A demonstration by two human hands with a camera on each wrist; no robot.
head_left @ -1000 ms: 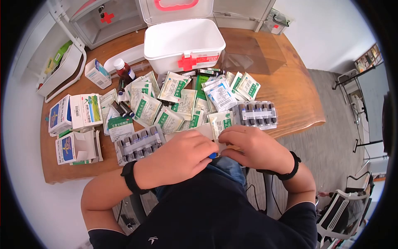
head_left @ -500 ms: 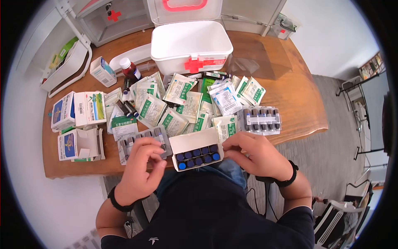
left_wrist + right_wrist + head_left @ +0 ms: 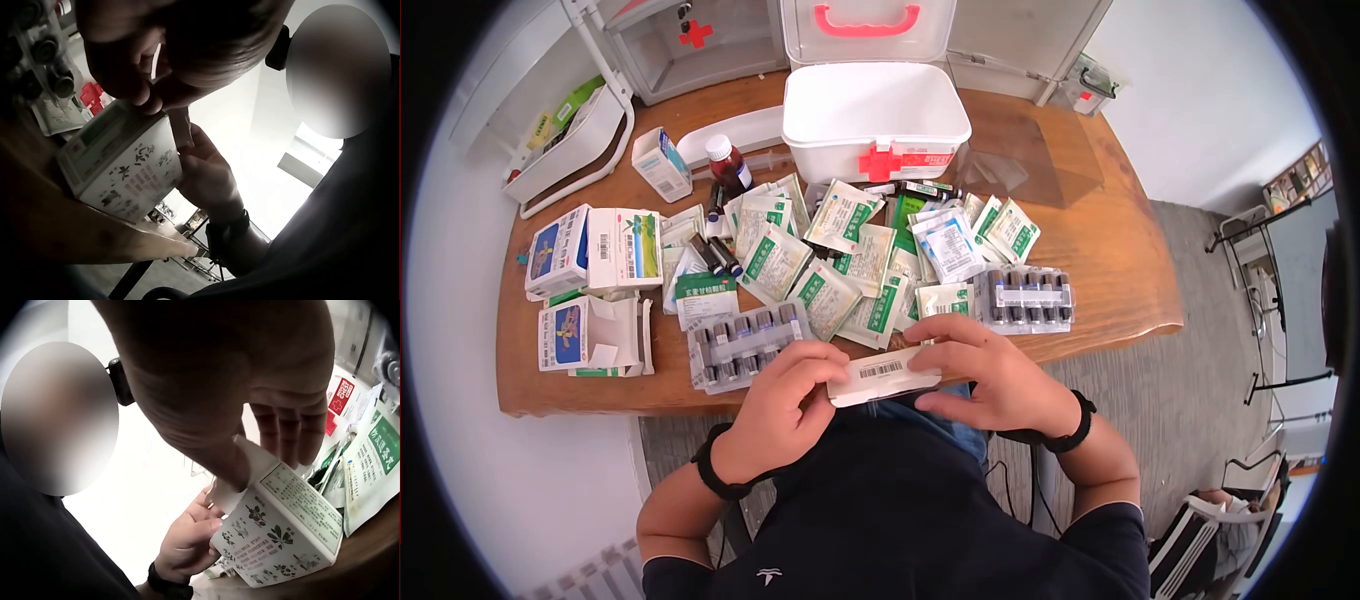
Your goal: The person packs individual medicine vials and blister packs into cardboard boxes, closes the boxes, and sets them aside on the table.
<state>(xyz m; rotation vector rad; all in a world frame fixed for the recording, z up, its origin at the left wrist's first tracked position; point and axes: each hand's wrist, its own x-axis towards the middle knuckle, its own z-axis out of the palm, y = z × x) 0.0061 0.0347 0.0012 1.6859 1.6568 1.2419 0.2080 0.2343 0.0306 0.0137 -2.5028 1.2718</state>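
At the table edge — one medicine box [image 3: 883, 375], two hands — left [image 3: 785, 405], right [image 3: 990, 375].

White medicine carton [image 3: 884, 374] with black barcode and floral print, white first-aid box [image 3: 874, 118] with red cross, green-and-white sachets [image 3: 774, 262], brown wooden counter [image 3: 1100, 250], black wristbands [image 3: 718, 470].

We can't read the print on the small box [image 3: 883, 374]; it's too small from the head view. The left hand [image 3: 785, 400] and right hand [image 3: 990, 375] cover the box's ends, so we can't tell whether its flap is closed. In both wrist views the near hand is a dark blur. The sachets [image 3: 840, 265] overlap, hiding those underneath.
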